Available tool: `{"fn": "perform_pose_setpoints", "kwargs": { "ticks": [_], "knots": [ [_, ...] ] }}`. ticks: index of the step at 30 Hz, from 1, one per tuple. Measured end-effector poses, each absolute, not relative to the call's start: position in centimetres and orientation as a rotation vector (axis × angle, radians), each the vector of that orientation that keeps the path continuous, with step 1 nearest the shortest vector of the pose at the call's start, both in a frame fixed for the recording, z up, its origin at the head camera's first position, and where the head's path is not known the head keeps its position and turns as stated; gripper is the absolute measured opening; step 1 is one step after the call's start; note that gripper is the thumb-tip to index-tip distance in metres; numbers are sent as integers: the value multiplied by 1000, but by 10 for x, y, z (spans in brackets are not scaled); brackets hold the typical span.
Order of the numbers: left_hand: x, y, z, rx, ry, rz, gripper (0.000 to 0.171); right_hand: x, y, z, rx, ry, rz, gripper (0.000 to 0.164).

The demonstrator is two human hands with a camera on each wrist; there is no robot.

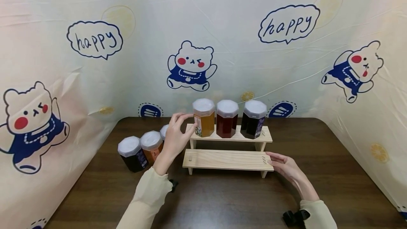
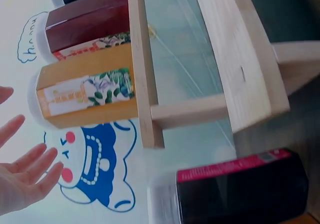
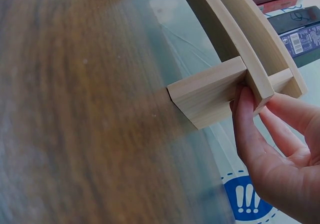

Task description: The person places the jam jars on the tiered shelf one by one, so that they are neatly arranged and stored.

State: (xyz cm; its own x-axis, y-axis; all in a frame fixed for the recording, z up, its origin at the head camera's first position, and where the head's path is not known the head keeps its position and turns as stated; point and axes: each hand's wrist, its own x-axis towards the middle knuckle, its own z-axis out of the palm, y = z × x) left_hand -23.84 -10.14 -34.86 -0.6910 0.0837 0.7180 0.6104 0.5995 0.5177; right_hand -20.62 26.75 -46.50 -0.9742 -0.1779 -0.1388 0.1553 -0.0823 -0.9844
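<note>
A two-tier wooden rack (image 1: 222, 160) stands on the table, its lower tier bare. On the upper tier are an amber jar (image 1: 207, 124), a dark red jar (image 1: 226, 126) and a near-black jar (image 1: 251, 125), all with whitish octagonal lids. My left hand (image 1: 175, 133) is beside the amber jar; in the left wrist view its fingers (image 2: 37, 166) are spread and apart from that jar. At the lower tier's right end, my right hand (image 1: 287, 168) pinches the board's edge between thumb and fingers, as the right wrist view shows.
Left of the rack stand a dark jar (image 1: 135, 160), an orange jar (image 1: 153, 149) and a third jar (image 1: 164, 131) partly hidden by my left hand. A printed curtain (image 1: 235, 70) surrounds the back and sides of the brown table (image 1: 222, 204).
</note>
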Motion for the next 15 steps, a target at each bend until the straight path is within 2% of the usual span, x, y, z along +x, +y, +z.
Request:
{"fn": "perform_pose_setpoints", "kwargs": {
  "ticks": [15],
  "knots": [
    [-220,-143,-352,-509,-2344,-849,30,-208,269,-468,-20,2004,-2116,50]
  ]
}}
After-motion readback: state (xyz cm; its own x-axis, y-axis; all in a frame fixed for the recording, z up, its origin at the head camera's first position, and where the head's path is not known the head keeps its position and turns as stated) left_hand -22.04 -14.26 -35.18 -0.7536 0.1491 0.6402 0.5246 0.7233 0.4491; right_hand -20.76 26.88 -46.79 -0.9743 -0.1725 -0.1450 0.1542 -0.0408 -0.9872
